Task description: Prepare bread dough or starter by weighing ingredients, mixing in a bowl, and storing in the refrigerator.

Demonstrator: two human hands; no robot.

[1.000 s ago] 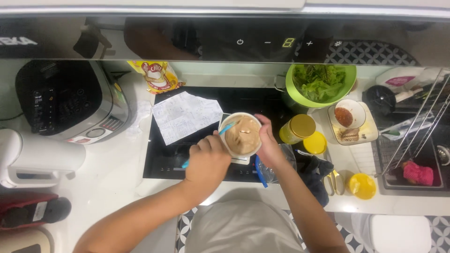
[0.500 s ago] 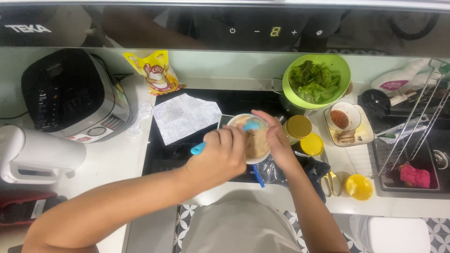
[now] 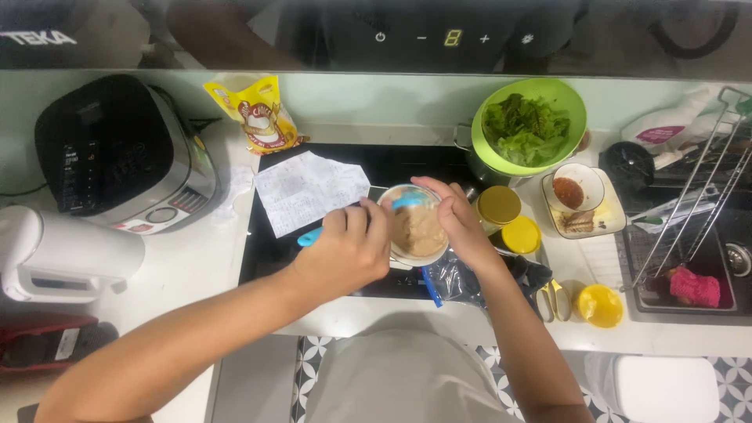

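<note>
from my view the left hand (image 3: pixel 345 252) is curled tight round a blue-handled utensil (image 3: pixel 309 236); its long axis runs from the handle end poking out left of the fist, up-right to the blue tip (image 3: pixel 410 202) sitting over the bowl (image 3: pixel 415 225). bowl's clear-ish, w/ tan paste inside, touching the fist on its right side, on the black cooktop (image 3: pixel 266 251). right hand (image 3: pixel 462 223) cups the bowl's far/right rim, fingers wrapped on it, so both hands are at the bowl; left is the one on the utensil. can't tell if the tip is in the paste or just above, view's too soft there.

packages etc: up-left of the left hand, a yellow bag (image 3: pixel 258 113) w/ a red-brown picture stands against the back wall; between it and the fist lies a creased white paper sheet (image 3: pixel 309 188), small print. just right of the right hand, two round yellow lids (image 3: pixel 509 219) on jars, a third yellow cup (image 3: pixel 599 304) further right & nearer me. below the right wrist a clear plastic bag (image 3: pixel 462 274) w/ blue zip strip. beyond: green bowl of leaves (image 3: pixel 533 125).
</note>
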